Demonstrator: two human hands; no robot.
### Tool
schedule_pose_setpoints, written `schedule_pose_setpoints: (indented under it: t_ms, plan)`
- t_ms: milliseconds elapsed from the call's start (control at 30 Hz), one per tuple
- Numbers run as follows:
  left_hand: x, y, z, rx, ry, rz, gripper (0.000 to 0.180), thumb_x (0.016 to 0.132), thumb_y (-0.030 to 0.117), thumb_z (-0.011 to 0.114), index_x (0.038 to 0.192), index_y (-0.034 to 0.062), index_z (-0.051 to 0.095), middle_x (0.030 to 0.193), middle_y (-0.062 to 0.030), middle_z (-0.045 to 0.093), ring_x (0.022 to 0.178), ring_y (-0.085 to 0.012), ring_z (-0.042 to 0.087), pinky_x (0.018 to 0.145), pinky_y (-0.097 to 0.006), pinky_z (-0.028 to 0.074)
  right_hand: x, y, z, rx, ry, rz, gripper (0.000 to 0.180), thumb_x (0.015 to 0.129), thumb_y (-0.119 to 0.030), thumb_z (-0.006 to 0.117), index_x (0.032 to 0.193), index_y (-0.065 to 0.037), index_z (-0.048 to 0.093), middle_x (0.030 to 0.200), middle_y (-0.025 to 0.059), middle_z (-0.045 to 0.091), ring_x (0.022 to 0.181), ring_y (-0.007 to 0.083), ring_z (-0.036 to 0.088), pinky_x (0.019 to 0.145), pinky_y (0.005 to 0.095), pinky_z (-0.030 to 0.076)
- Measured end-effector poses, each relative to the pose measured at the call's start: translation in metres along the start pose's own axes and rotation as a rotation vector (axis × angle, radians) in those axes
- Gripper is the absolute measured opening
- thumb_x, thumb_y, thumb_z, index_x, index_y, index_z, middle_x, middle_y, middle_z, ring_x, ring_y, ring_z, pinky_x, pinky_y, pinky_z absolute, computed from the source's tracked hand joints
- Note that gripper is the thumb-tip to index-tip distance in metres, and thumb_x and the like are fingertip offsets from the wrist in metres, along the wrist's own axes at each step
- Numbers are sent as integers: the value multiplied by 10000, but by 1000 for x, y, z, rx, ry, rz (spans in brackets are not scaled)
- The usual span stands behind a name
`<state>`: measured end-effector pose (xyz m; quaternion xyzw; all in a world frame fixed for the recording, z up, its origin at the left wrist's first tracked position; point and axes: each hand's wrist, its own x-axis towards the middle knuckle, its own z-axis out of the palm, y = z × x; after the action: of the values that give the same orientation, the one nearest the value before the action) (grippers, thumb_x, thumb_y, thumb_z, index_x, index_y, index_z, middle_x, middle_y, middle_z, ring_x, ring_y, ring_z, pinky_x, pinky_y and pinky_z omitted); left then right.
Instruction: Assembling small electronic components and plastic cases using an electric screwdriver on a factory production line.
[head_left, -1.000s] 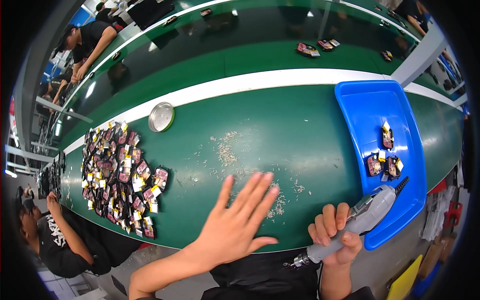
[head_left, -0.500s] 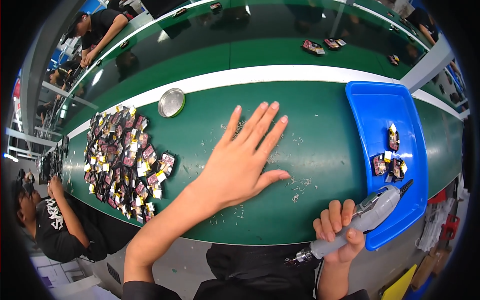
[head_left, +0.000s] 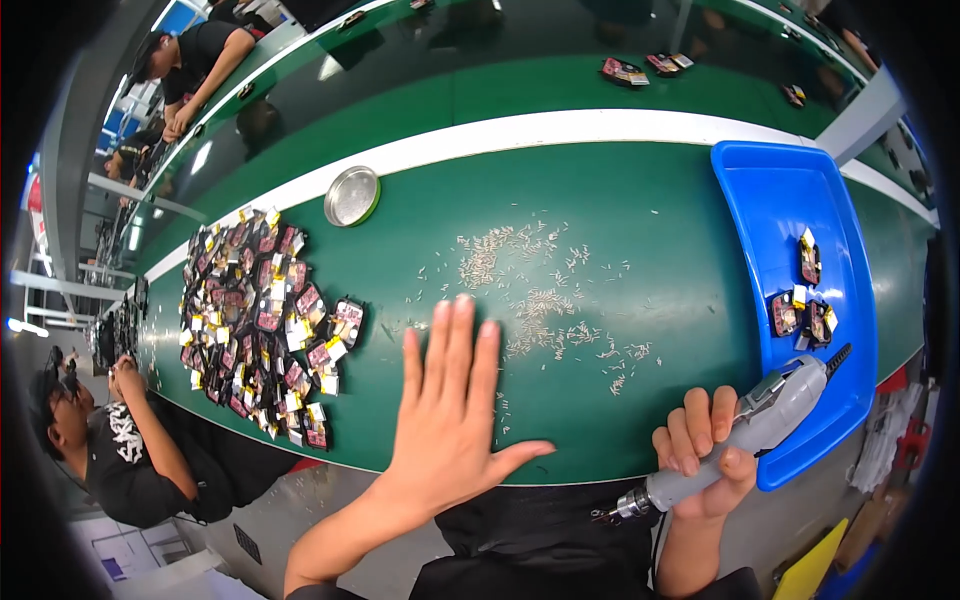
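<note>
My left hand (head_left: 445, 425) is open, palm down over the near part of the green work surface (head_left: 660, 230), its fingers pointing away from me and the thumb out to the right. Just beyond its fingertips, many tiny pale screw-like pieces (head_left: 490, 258) lie scattered in loose clusters. My right hand (head_left: 708, 455) is closed around a grey electric screwdriver (head_left: 770, 415), whose metal tip points down to the left near the front edge. The tool's cabled end overlaps the blue tray (head_left: 868, 370) in this view.
A big pile of small black units with yellow-and-white tabs (head_left: 250, 320) covers the left side. Behind it stands a round metal tin (head_left: 352, 196). Three similar units (head_left: 808, 257) lie in the tray. A co-worker (head_left: 110, 430) sits at left. A dark conveyor belt (head_left: 520, 90) runs beyond.
My left hand has drawn back toward me, uncovering the tiny pieces it was spread over. My right hand still grips the screwdriver. The whole view has shifted slightly.
</note>
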<state>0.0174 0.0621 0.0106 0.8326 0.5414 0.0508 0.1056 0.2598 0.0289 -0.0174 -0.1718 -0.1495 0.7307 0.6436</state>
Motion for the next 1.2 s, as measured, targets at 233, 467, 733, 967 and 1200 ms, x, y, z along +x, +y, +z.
schedule_pose_setpoints:
  t_ms: [233, 467, 733, 967, 1200]
  plan:
    - [37, -20, -1, 34, 27, 92, 1089, 745, 622, 645, 1465, -47, 179, 1520, -287, 141, 1426, -431, 127, 1128, -583, 72, -4, 1, 2, -28, 59, -41, 236, 760, -139, 667, 851, -80, 458, 780, 52, 454, 623, 160, 474, 567, 292, 371]
    - [52, -68, -22, 70, 138, 125, 959, 783, 542, 636, 1459, -11, 238, 1528, -244, 176, 1422, -408, 167, 1142, -534, 141, -2, 0, 0, -15, 23, -29, 227, 765, -148, 664, 868, -79, 474, 800, 58, 466, 636, 167, 482, 566, 297, 366]
    - [35, -13, -14, 33, -73, 359, 870, 841, 600, 493, 1445, 2, 305, 1495, -240, 277, 1393, -409, 255, 1129, -544, 156, -2, -1, -3, -20, 5, -10, 226, 766, -155, 661, 873, -79, 476, 802, 63, 471, 635, 173, 486, 591, 305, 370]
    - [58, -7, -3, 38, -63, 329, 894, 835, 613, 504, 1475, 40, 254, 1517, -249, 207, 1414, -408, 188, 1135, -542, 133, -5, 1, -1, -22, 26, -26, 231, 761, -149, 662, 865, -79, 468, 794, 64, 470, 635, 173, 489, 577, 307, 371]
    - [79, -37, -10, 116, 5, 169, 855, 865, 511, 551, 1478, 16, 218, 1527, -251, 161, 1426, -394, 152, 1157, -509, 107, -1, -2, 4, 9, 45, -18, 251, 767, -121, 674, 835, -86, 435, 762, 46, 454, 603, 144, 475, 580, 298, 409]
